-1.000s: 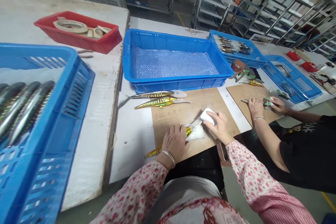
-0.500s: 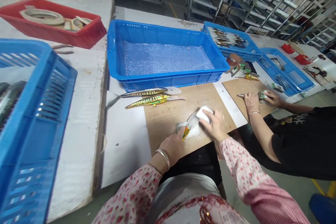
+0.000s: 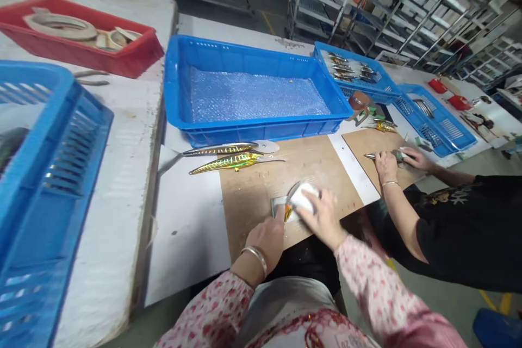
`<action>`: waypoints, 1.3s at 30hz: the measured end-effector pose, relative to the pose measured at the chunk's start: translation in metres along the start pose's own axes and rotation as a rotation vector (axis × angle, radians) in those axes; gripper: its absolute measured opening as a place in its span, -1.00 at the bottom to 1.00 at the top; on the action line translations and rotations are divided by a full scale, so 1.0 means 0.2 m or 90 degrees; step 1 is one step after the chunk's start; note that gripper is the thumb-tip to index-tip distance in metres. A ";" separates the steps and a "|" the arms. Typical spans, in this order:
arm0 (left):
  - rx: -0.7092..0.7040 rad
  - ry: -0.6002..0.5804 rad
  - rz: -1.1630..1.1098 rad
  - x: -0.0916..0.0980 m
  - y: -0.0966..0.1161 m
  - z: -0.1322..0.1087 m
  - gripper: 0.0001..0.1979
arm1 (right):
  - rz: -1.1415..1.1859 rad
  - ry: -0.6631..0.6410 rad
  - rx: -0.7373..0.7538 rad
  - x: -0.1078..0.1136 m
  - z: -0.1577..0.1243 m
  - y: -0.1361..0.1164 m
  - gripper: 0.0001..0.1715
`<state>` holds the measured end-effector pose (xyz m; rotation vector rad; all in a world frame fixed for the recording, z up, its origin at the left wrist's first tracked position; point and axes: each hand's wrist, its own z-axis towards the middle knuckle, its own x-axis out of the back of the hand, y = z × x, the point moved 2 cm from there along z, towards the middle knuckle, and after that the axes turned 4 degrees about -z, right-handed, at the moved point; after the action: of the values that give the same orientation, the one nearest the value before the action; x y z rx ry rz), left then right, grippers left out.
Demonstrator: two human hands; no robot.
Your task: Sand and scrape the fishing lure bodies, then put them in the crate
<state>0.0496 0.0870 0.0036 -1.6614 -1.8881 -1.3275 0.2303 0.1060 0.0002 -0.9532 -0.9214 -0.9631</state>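
Observation:
My left hand (image 3: 267, 236) is closed on a gold fishing lure (image 3: 288, 212), its forefinger stretched along it near the board's front edge. Most of the lure's body is hidden by that hand. In my right hand (image 3: 324, 215) is a white pad (image 3: 302, 198), cloth or sponge, which covers the clear lip of the lure. Under the lure lies a small grey-edged piece (image 3: 278, 204), partly hidden. Two more lures, one dark and gold (image 3: 222, 148) and one bright gold (image 3: 224, 163), lie side by side at the back left of the brown board (image 3: 248, 217).
Behind the board stands a blue tray (image 3: 261, 126) lined with bubble wrap. A red bin (image 3: 122, 62) with tape rolls and a blue basket (image 3: 77, 174) stand on the left. On the right, a co-worker's hands (image 3: 387, 166) work at another board (image 3: 359, 147).
My right hand has moved the white pad left and toward me along the lure's lip, closer to my left hand. My left hand keeps its hold. The view has shifted slightly.

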 end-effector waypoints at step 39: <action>-0.085 0.043 0.184 0.12 -0.14 0.07 -0.57 | 0.134 -0.084 0.249 -0.09 0.25 0.08 -0.54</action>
<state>0.0221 0.1152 0.0012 -1.8457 -1.4830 -1.3920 0.2307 0.1601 -0.0047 -0.7646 -1.0506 -0.5203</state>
